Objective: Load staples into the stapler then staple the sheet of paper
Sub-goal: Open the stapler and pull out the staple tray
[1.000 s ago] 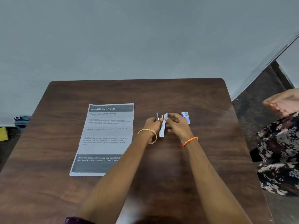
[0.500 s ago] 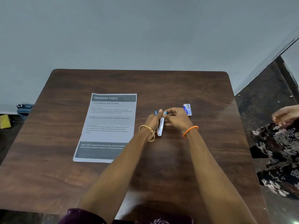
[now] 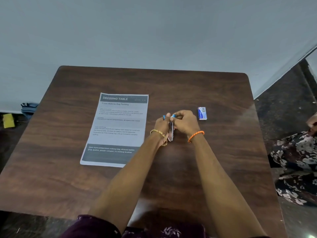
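A small blue and silver stapler (image 3: 170, 130) stands between my two hands at the middle of the brown table (image 3: 214, 93). My left hand (image 3: 162, 124) grips its left side, thumb up by the blue tip. My right hand (image 3: 184, 123) has its fingers curled over the stapler's top end; whether it pinches staples is hidden. A small blue and white staple box (image 3: 202, 113) lies just right of my right hand. The printed sheet of paper (image 3: 118, 127), headed "DRESSING TABLE", lies flat to the left of my hands.
A grey wall runs behind the table's far edge. Another person in floral clothing (image 3: 296, 165) sits at the right of the table. A yellow object (image 3: 8, 120) and blue cloth (image 3: 28, 109) lie on the floor at the left.
My hands stay on the stapler at the same spot on the table. The view has shifted, showing more of the table's near edge and my lap.
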`<state>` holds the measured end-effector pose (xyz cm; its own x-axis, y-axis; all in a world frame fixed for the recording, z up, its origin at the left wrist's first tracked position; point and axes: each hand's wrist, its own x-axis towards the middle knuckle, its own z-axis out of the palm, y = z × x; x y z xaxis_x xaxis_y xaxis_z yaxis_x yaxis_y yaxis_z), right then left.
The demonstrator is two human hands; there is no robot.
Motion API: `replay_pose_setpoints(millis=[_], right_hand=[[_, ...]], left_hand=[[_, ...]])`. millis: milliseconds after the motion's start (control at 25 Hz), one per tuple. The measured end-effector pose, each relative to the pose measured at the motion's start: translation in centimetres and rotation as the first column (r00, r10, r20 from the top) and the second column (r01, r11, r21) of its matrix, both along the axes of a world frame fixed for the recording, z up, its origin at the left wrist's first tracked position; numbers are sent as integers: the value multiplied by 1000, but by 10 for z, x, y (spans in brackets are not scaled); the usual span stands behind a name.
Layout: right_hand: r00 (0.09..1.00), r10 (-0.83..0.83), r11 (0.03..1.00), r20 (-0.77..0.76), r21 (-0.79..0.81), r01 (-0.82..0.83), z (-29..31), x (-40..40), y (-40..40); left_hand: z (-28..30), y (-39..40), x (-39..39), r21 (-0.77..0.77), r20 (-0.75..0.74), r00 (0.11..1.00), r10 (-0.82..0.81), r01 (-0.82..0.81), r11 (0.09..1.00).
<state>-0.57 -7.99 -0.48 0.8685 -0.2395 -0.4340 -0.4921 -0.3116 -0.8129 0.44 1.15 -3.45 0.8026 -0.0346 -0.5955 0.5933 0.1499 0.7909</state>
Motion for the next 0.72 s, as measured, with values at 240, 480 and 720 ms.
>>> replay_pose_setpoints(millis=[240,480,720], right_hand=[[998,-50,987,32,-153,54,9,-3,11],[996,-72,974,46,-211,80,15,-7,20],[967,-203,970,156,-101,221,20,-10,6]], left_hand=[[3,-1,0,46,16,1000,-24,23,999],[4,0,-2,103,78,993,-89,81,991],[20,16,13,-198,-82,980,181,-194,961]])
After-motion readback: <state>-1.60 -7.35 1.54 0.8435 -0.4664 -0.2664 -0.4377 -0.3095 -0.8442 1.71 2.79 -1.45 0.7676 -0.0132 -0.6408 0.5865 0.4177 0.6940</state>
